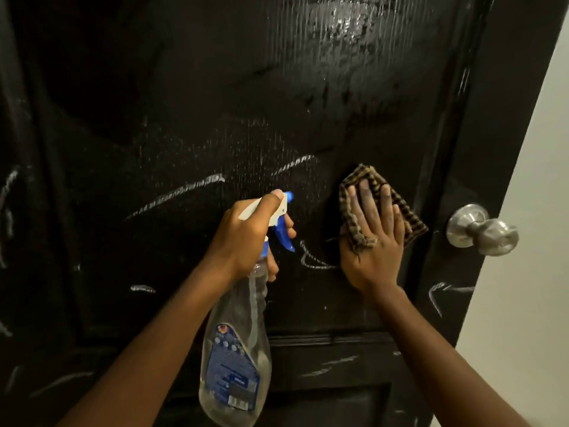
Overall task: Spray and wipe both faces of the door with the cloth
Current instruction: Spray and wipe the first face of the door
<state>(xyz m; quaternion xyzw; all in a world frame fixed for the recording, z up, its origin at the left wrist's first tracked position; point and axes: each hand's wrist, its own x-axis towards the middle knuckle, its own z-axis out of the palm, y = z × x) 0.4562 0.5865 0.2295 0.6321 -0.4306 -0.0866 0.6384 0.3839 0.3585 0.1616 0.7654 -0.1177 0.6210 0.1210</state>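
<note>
**Bottle aimed, cloth flat on the door**

The left hand [246,238] is clamped round the neck of the spray bottle [237,349], thumb over the white head and fingers curled at the blue trigger [284,238]. The nozzle points at the black door [184,118], just above the hand. The bottle is clear thin plastic and looks nearly empty, so it should be light. It is probably slick if wet, and the neck is the sure place to hold it.

White scribbles [191,189] run across the door above and to either side of this hand, and a wet sheen [348,23] shows high above both hands.

Just right of the bottle, the right hand [375,241] lies flat with fingers straight and spread, pressing the checked cloth [412,217] against the door. The cloth is soft and folded, so it will likely bunch or slip unless the whole palm bears on it.

Right of that hand sits the metal knob [483,229], near the door's edge. Only this face is in view, and marks are left on it.
</note>
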